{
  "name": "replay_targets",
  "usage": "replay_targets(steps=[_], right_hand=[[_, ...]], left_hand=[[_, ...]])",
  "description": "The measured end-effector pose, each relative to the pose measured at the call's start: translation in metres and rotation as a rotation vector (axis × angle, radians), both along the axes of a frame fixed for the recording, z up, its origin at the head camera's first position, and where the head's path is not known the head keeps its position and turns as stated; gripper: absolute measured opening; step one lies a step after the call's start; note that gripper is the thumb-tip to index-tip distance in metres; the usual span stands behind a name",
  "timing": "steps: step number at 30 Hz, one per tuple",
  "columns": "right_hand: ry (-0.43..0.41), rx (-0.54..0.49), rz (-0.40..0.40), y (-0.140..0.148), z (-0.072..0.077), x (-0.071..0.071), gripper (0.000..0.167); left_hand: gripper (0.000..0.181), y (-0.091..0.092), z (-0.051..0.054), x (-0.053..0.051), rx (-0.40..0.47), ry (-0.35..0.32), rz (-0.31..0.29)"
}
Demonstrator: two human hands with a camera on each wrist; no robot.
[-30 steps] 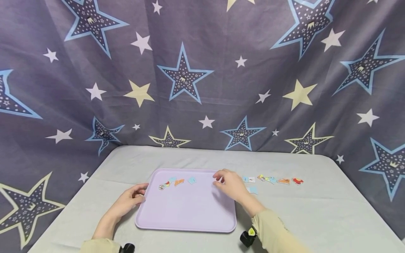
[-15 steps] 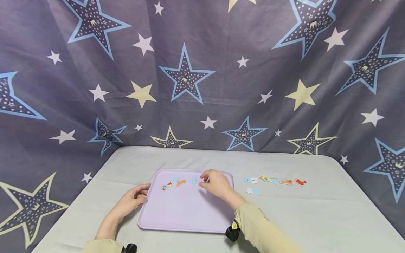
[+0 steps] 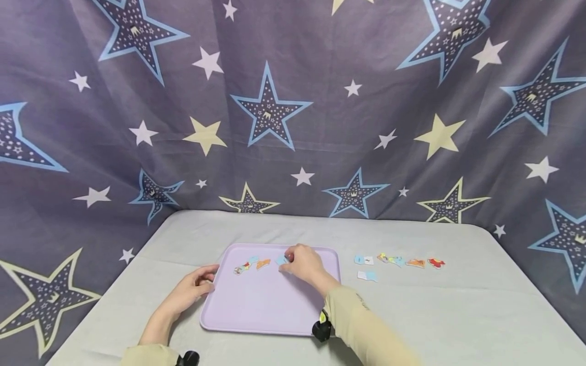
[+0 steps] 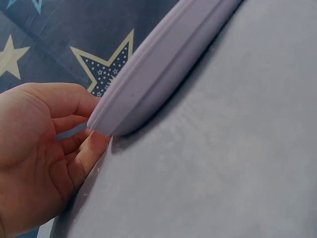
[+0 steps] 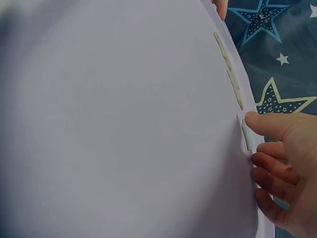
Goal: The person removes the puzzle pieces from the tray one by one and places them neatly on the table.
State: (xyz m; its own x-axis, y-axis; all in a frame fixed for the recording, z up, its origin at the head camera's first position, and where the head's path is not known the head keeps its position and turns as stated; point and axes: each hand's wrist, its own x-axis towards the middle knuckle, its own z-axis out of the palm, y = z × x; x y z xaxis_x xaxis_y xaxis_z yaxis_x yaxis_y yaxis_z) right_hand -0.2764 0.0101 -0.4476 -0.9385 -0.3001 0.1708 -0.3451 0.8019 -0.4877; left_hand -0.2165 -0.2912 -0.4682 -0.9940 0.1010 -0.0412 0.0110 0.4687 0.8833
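Observation:
A lilac tray (image 3: 265,305) lies on the covered table. My left hand (image 3: 185,292) rests at its left edge, fingers loosely bent; in the left wrist view the fingertips touch the tray's rim (image 4: 148,74). My right hand (image 3: 305,264) is over the tray's far part, thumb and fingers around a light-blue puzzle piece (image 3: 281,260). The right wrist view shows that piece (image 5: 246,135) flat on the tray, thumb at one end and fingertips near the other; a firm pinch is not visible. Left of it lie an orange piece (image 3: 263,264) and a joined multicoloured pair (image 3: 244,267).
On the table right of the tray lie several more pieces: a blue-and-white pair (image 3: 363,260), another blue-and-white piece (image 3: 368,275), a yellow-and-blue group (image 3: 391,260), an orange one (image 3: 415,263) and a red one (image 3: 436,263). A star-patterned curtain (image 3: 293,152) hangs behind.
My right hand has moved left across the tray, from its right side to the light-blue piece. The left hand stays at the tray's left edge. The view shifted slightly.

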Motion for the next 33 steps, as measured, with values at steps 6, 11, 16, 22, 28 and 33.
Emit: replay_targets(steps=[6, 11, 16, 22, 28, 33], right_hand=[[-0.012, 0.048, -0.017, -0.004, -0.001, -0.004, 0.038], [0.015, 0.088, -0.011, -0.008, -0.001, -0.006, 0.037], [0.001, 0.103, -0.008, -0.013, -0.001, -0.006, 0.031], [-0.036, 0.086, 0.0, -0.013, 0.0, -0.005, 0.025], [-0.058, 0.061, 0.007, -0.009, 0.0, -0.005, 0.024], [-0.048, 0.057, 0.02, -0.006, 0.004, -0.003, 0.027]], left_hand=[[0.054, 0.0, 0.0, 0.0, 0.009, -0.004, -0.004], [0.053, 0.0, 0.0, 0.0, 0.011, 0.003, 0.0], [0.053, -0.001, -0.002, 0.0, 0.012, 0.015, -0.009], [0.053, 0.0, -0.004, 0.0, 0.009, 0.016, -0.013], [0.053, 0.001, -0.003, 0.0, -0.005, 0.01, -0.008], [0.053, 0.0, -0.001, -0.001, -0.008, 0.01, -0.008]])
